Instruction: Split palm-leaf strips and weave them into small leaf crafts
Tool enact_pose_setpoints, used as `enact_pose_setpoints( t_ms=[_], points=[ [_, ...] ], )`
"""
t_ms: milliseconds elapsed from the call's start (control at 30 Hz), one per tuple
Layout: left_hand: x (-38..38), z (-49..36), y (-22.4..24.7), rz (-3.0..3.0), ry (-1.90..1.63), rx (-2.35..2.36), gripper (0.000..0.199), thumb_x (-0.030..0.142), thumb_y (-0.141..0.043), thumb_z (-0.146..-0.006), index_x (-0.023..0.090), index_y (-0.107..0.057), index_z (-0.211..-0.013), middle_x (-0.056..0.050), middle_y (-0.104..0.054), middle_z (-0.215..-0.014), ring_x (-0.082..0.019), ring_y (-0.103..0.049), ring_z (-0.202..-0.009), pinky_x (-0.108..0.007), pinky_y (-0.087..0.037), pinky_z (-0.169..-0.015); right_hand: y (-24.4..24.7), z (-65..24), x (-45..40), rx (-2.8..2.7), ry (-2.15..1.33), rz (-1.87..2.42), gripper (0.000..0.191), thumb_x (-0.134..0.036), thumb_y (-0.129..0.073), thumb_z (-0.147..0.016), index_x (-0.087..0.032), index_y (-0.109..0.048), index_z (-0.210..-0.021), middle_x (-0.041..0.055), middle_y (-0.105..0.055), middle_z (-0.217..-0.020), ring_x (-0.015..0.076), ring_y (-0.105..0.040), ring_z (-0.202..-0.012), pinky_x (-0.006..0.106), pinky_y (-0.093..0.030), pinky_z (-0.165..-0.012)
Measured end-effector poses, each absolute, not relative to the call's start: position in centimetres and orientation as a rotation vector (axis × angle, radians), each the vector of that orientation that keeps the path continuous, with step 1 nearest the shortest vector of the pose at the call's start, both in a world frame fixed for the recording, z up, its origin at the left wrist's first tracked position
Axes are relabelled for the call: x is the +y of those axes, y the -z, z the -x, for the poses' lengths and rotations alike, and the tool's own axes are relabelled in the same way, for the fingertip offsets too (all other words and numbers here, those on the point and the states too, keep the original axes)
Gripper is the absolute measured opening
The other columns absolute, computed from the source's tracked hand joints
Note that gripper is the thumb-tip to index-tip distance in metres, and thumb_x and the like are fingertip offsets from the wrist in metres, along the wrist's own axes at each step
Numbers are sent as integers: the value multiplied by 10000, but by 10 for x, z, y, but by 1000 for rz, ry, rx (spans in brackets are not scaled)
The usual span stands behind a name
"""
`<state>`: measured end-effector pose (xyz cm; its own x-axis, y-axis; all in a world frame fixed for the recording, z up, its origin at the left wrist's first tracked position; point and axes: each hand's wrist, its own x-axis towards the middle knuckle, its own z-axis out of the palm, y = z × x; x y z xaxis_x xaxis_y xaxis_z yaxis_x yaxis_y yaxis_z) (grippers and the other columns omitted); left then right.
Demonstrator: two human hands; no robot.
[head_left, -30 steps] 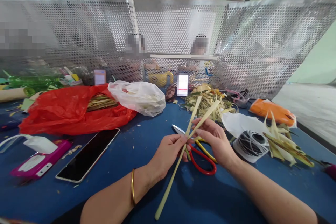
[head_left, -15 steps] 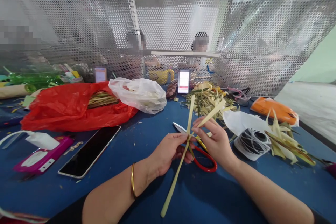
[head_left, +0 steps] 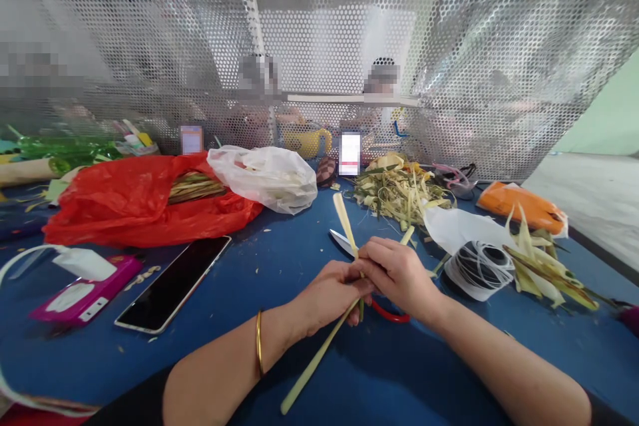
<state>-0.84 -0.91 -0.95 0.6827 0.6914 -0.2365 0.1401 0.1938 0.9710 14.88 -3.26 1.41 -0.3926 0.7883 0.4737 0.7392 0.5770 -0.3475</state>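
Note:
Pale green leaf strips (head_left: 319, 358) cross between my hands, one running down to the lower left and one end rising above my fingers. My left hand (head_left: 333, 293) is closed round the strips near the crossing. Pressed against it, my right hand (head_left: 394, 273) pinches the strips from the other side; its fingers cover the crossing point. Scissors (head_left: 392, 313) with red handles lie on the table beneath my hands, partly hidden, their blade tip showing to the left.
On the blue table (head_left: 239, 359) lie a black phone (head_left: 174, 285), a magenta power strip (head_left: 87, 293), a red bag (head_left: 120, 203), a white bag (head_left: 269, 180), a leaf pile (head_left: 399, 190) and a spool (head_left: 479, 271). Behind a perforated metal screen (head_left: 329, 33) people sit.
My right hand has moved down and left onto my left hand, with fingers now over the crossing. The upper strip end leans further left, and the long lower end has swung left.

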Motion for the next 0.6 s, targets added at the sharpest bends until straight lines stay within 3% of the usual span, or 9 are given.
enact_pose_setpoints(
  t_ms=[133,300,467,600],
  points=[
    [-6,10,9,-1271,-539,790,404,509,-559,-816,140,-583,-654,14,-534,-474,-83,-476,-387,-203,-386,-444,-19,-158,-29,-2299,-164,1214,134,-217,-464,-960,-178,-591,-940,43,-635,-870,157,-555,-749,275,-396,-695],
    [0,12,5,-1123,-597,793,302,412,-614,-801,112,-644,-800,-36,-660,-721,-58,-484,-411,-194,-413,-429,-27,-174,-23,-2176,-342,1202,129,-139,-498,-926,-192,-590,-852,7,-630,-804,132,-580,-754,235,-430,-680],
    [3,13,4,-1122,-649,868,197,305,-634,-797,128,-596,-872,-39,-690,-699,-34,-421,-377,-148,-284,-355,-34,-176,-23,-2238,-351,1195,142,-152,-522,-917,-189,-625,-828,19,-616,-821,130,-579,-751,233,-436,-664],
    [4,16,0,-1161,-575,767,215,333,-645,-797,143,-553,-839,-67,-722,-759,-41,-456,-377,-158,-294,-362,-33,-177,-22,-2205,-293,1237,181,-151,-526,-909,-188,-635,-769,21,-632,-790,142,-580,-748,263,-433,-704]
  ],
)
